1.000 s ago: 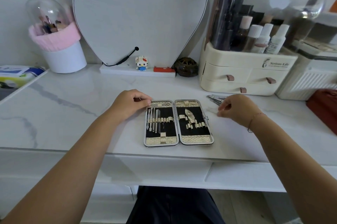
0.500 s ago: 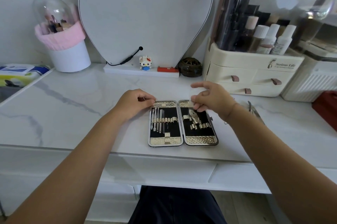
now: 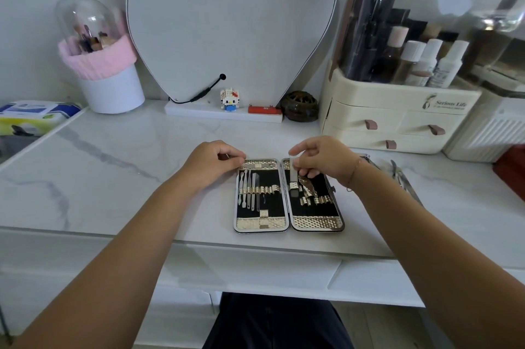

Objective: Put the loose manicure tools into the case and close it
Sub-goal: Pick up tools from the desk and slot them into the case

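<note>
The manicure case (image 3: 288, 222) lies open and flat on the white marble vanity top, black lining and gold straps showing. Several thin metal tools sit under the straps of its left half. My left hand (image 3: 211, 164) rests on the case's top left corner, fingers curled against its edge. My right hand (image 3: 321, 159) hovers over the right half and pinches a flat silver tool (image 3: 293, 175), whose lower end sits in a strap loop there. Loose metal tools (image 3: 403, 179) lie on the vanity top to the right, behind my right wrist.
A cream drawer organiser with bottles (image 3: 397, 110) stands at the back right, a mirror base with a small figurine (image 3: 229, 100) at the back centre, a pink-and-white brush holder (image 3: 105, 76) at the back left. A red item (image 3: 511, 167) sits at the far right edge.
My right hand went from the loose tools at the right to the case's right half, and now holds a flat silver tool in a strap. My left hand stayed on the corner.
</note>
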